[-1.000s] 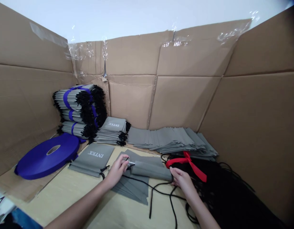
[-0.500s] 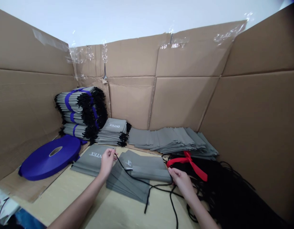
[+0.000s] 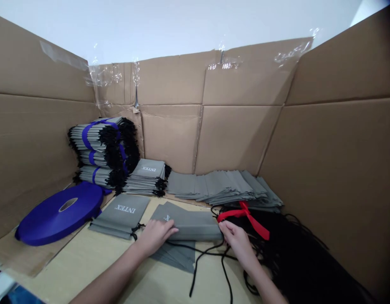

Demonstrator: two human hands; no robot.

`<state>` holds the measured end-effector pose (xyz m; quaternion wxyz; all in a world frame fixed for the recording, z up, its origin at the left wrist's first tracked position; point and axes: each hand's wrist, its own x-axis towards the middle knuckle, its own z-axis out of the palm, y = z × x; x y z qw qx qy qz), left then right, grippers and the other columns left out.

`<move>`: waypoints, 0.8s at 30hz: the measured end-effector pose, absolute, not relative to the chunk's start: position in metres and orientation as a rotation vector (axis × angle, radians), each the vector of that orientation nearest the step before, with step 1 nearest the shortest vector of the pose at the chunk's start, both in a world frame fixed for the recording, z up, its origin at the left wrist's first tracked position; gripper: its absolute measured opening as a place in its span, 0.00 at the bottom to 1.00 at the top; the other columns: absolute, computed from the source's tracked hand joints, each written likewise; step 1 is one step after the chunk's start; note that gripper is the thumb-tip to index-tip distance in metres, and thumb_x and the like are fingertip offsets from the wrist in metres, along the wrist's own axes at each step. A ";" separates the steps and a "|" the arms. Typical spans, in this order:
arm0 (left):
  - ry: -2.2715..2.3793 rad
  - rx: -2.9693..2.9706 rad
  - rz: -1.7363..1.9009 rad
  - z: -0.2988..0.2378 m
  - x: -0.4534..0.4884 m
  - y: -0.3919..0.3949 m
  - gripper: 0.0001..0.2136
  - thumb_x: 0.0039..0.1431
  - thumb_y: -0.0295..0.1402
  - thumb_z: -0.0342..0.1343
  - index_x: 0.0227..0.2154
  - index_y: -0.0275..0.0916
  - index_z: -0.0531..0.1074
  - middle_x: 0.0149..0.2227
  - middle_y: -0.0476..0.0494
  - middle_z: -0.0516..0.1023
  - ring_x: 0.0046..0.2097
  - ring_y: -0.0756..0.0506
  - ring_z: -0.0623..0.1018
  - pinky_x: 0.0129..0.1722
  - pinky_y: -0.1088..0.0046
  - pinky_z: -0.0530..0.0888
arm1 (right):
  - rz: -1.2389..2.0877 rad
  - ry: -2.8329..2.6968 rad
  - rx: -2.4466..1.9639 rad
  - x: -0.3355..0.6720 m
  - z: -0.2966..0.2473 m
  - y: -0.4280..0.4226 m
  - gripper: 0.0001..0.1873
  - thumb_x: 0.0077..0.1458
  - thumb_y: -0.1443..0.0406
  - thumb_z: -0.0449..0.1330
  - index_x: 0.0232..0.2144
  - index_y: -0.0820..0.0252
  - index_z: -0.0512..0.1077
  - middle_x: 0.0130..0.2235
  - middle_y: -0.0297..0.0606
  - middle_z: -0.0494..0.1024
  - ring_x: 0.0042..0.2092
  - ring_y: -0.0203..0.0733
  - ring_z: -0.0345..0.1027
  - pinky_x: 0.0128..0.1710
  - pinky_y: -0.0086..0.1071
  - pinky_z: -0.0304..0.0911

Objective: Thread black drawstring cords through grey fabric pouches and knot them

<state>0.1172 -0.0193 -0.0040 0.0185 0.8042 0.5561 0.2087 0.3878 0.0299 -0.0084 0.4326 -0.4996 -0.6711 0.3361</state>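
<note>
Right hand (image 3: pixel 236 237), five o'clock, pinches a gray pouch (image 3: pixel 198 232), seemingly steadying it; left hand (image 3: pixel 154 237), seven o'clock (grip unclear), touches it.

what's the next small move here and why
Probably gently draw the black cord with the right hand while the left hand steadies the grey fabric: the hands are at its opposite ends, and loose cord trails across the table nearby.
</note>
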 end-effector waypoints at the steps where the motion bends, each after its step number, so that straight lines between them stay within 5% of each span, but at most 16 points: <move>1: 1.726 2.489 0.634 -0.006 0.116 -0.018 0.16 0.62 0.44 0.42 0.31 0.41 0.70 0.25 0.44 0.74 0.28 0.43 0.74 0.29 0.73 0.63 | 0.843 -1.694 -1.239 0.390 -0.008 0.031 0.20 0.47 0.51 0.53 0.14 0.57 0.61 0.14 0.27 0.58 0.19 0.34 0.52 0.20 0.28 0.47; 10: 1.602 2.465 0.714 0.004 0.105 -0.020 0.14 0.61 0.44 0.43 0.27 0.42 0.67 0.20 0.49 0.68 0.25 0.45 0.70 0.25 0.75 0.53 | 0.723 -1.610 -1.273 0.427 -0.005 0.043 0.14 0.48 0.56 0.53 0.20 0.59 0.68 0.14 0.26 0.59 0.19 0.34 0.54 0.22 0.28 0.55; 24: 1.456 2.195 0.687 0.012 0.072 -0.013 0.16 0.60 0.44 0.42 0.23 0.38 0.61 0.24 0.53 0.62 0.27 0.50 0.64 0.27 0.78 0.58 | 0.362 -1.293 -1.443 0.510 0.003 0.049 0.14 0.45 0.55 0.51 0.21 0.58 0.68 0.17 0.29 0.63 0.21 0.38 0.62 0.23 0.30 0.61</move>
